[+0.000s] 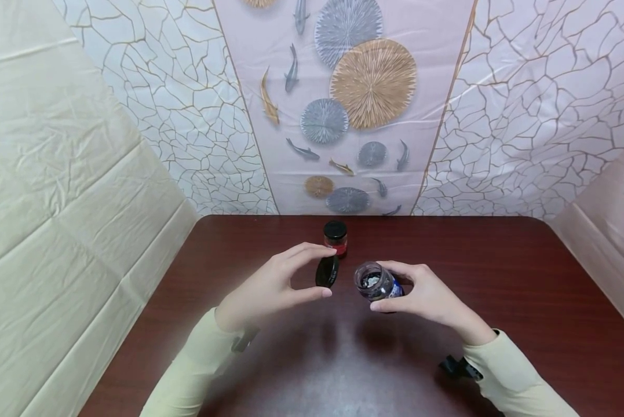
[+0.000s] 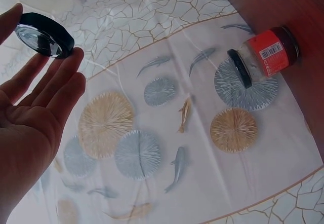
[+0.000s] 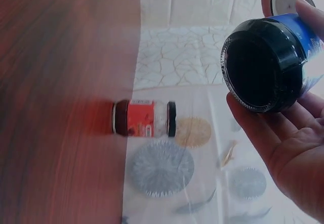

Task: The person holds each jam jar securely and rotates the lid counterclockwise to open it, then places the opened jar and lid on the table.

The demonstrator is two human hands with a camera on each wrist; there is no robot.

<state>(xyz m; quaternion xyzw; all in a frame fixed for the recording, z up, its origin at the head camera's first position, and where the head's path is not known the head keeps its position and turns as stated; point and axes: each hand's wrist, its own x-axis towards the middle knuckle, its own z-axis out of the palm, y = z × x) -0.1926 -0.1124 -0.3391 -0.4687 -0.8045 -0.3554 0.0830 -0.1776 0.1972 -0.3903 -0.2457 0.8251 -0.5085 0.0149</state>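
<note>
Between the thumb and fingers of my left hand (image 1: 270, 286) a round black lid (image 1: 327, 271) is held on edge. The left wrist view shows the lid's shiny inner face (image 2: 43, 40). My right hand (image 1: 431, 292) grips a glass jar (image 1: 392, 288) with a blue label, its uncovered mouth tilted toward the left hand. Something dark and whitish shows inside the mouth. Lid and jar are apart, both above the table. In the right wrist view the jar's dark base (image 3: 255, 69) faces the camera.
A second jar (image 1: 335, 233) with a red label and black lid stands upright on the dark red-brown table (image 1: 228, 243), behind the hands. Patterned cloth (image 1: 343, 174) hangs along the table's far edge, and pale cloth (image 1: 82, 220) hangs at the left.
</note>
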